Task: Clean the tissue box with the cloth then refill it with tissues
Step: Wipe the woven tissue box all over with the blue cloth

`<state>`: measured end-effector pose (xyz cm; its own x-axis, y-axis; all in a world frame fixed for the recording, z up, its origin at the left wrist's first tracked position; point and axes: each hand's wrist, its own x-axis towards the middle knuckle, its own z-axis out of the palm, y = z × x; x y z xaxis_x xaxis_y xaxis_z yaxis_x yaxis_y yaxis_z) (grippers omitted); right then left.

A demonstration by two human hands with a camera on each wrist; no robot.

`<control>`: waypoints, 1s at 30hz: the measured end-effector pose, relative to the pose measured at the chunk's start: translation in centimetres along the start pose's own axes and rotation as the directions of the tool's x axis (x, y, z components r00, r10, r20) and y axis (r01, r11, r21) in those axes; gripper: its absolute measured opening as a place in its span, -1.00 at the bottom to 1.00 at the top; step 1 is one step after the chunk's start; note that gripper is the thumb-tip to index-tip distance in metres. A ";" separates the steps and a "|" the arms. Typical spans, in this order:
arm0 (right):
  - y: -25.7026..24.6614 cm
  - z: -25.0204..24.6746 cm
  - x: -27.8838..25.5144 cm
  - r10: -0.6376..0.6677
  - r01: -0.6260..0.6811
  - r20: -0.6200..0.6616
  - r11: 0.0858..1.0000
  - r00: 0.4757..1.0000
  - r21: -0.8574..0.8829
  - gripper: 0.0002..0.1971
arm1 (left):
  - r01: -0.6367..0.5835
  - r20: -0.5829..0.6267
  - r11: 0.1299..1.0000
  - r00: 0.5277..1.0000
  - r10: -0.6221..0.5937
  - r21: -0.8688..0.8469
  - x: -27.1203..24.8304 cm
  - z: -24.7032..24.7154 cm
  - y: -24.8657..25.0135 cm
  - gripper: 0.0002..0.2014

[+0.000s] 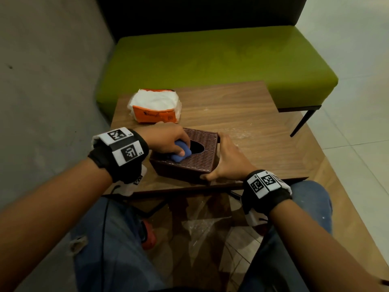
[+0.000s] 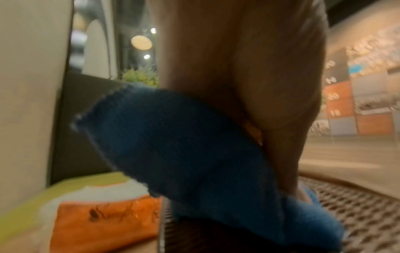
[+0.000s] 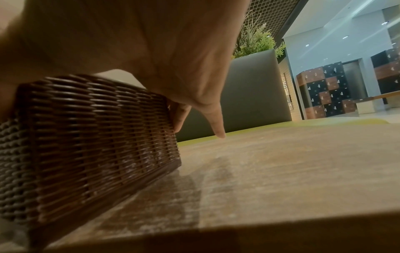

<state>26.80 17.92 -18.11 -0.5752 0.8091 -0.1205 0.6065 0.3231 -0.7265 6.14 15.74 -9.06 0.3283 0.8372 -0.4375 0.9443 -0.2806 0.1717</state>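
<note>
**Wiping the lid while the other hand braces**

The tissue box (image 1: 185,157), a dark brown woven-pattern case with an oval slot in its top, sits on the near part of the wooden table (image 1: 252,114), just in front of the person's knees. A folded blue cloth (image 1: 181,151) lies on the lid at the near-left edge of the slot, and the left hand (image 1: 166,140) has its fingers curled round it, the thumb pressing the wad down onto the weave. The right hand (image 1: 227,159) is spread along the box's right side: the thumb hooks the near corner, the fingers reach round the far one, and in the right wrist view one finger (image 3: 216,126) points loosely down toward the tabletop without gripping.

The cleaning step looks to be under way, with the top getting the attention. To do it well, the ribbed texture probably needs strokes along the weave, since dust would lodge in the grooves; pale specks on the right side wall (image 3: 129,164) suggest the sides want a pass too. The slot rim is likely to snag a loose cloth corner, so a tight wad helps. The bracing hand should keep the light box from skidting on the smooth wood.

Behind the box, near but apart from it, lies an opened orange tissue pack (image 1: 155,106) with white tissues showing, ready for the refill. Beyond the table stands a green bench (image 1: 210,60).
</note>
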 end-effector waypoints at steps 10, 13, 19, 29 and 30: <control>-0.2 -0.3 0.0 -0.001 0.004 0.038 0.996 0.999 -0.088 0.25 | 0.043 -0.104 0.998 0.993 -0.048 -0.053 0.9 1.2 2.1 -0.84; -0.6 -1.0 0.4 0.003 0.005 0.110 0.997 0.994 -0.076 0.21 | 0.030 0.048 0.996 0.998 -0.034 0.081 -0.3 0.1 0.2 -0.78; 0.0 -3.1 1.3 0.010 -0.035 0.207 0.992 0.978 0.119 0.01 | 0.089 -0.054 0.991 0.994 -0.095 -0.103 -0.3 1.0 1.3 -0.83; -2.3 4.2 1.7 0.239 -0.096 -0.332 0.914 0.913 0.395 -0.72 | 0.220 -0.154 0.868 0.936 -0.316 -0.445 -0.3 4.2 2.7 -0.80; -2.2 4.6 1.7 0.218 -0.069 -0.369 0.924 0.904 0.376 -0.73 | 0.225 -0.139 0.860 0.937 -0.319 -0.457 -0.2 4.1 2.7 -0.77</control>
<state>21.95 16.33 -19.82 -0.1852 0.9825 -0.0176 0.3944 0.0579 -0.9171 8.68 12.91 -12.10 0.0035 0.9396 -0.3422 0.8768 0.1616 0.4529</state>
